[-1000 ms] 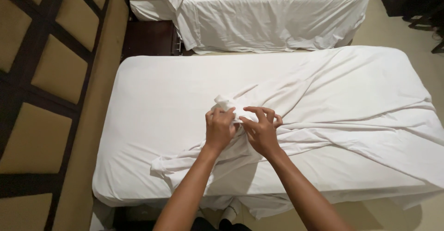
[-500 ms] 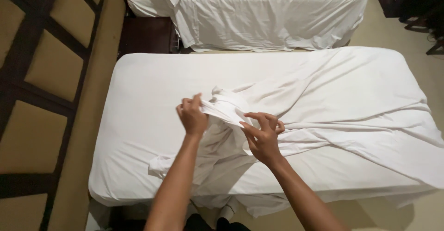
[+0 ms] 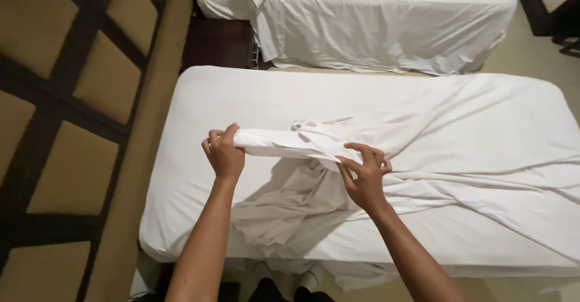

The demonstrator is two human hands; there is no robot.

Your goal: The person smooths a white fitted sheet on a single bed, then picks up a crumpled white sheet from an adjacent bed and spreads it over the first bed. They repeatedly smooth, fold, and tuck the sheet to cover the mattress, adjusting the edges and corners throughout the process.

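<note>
Fingers of the left hand (image 3: 223, 154) are curling shut around one end of a white sheet (image 3: 423, 157), pinching the bunched cloth just left of the frame's centre. The right hand (image 3: 364, 178) is closing on the same sheet a little right of centre, thumb and fingertips gripping the fabric where it is gathering into a ridge. Between the two hands the cloth is stretching as a raised, rolled band, lifted slightly off the mattress, while the slack part is hanging below it in loose folds toward the bottom centre of the frame and spilling over the near edge of the bed. From the right hand long creases are fanning out across the sheet toward the right edge of the frame, where the cloth is lying flatter. Both forearms are rising from the bottom edge of the frame. The bed (image 3: 193, 217) under the sheet is filling the middle of the frame, its bare white mattress cover showing on the left. A padded headboard wall (image 3: 66, 127) with dark crossing strips is occupying the left side of the frame. A second bed (image 3: 386, 18), also covered in white, is sitting across the top centre, and a dark nightstand (image 3: 217, 42) is standing just left of it.
</note>
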